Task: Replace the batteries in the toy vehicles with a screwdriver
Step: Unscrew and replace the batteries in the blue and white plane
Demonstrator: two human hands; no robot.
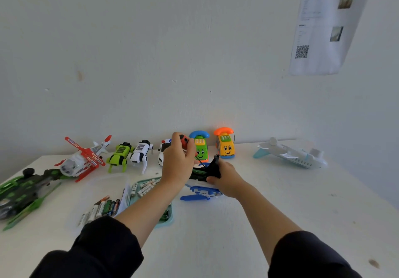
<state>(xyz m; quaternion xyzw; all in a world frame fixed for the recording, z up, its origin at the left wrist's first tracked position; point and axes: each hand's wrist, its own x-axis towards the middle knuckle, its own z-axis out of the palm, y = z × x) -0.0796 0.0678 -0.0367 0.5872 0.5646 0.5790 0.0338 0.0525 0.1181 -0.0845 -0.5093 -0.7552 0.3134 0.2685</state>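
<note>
We have the blue and white toy vehicle (199, 192) lying belly-up on the table (280, 213), its dark battery bay facing us. Our right hand (224, 179) is clamped around the right end of that bay, fingers curled over a black part that may be the cover; we cannot tell whether it is loose or attached. Our left hand (178, 162) is wrapped around the red and black handle of the screwdriver (189, 147), held just above and left of the bay. The thin shaft slants down and to the right from the handle, so its tip lands at the bay's far edge, close to our right fingers. The vehicle's long axis runs roughly left to right, across the shaft. We judge the left hand is the one placed to drive the tool, the right to steady.

Just left of the vehicle sits a teal tray (170, 217) with batteries (146, 188), more loose cells (101, 209) beyond it. Behind the vehicle stand a green toy phone car (201, 150) and a yellow one (225, 146).
</note>
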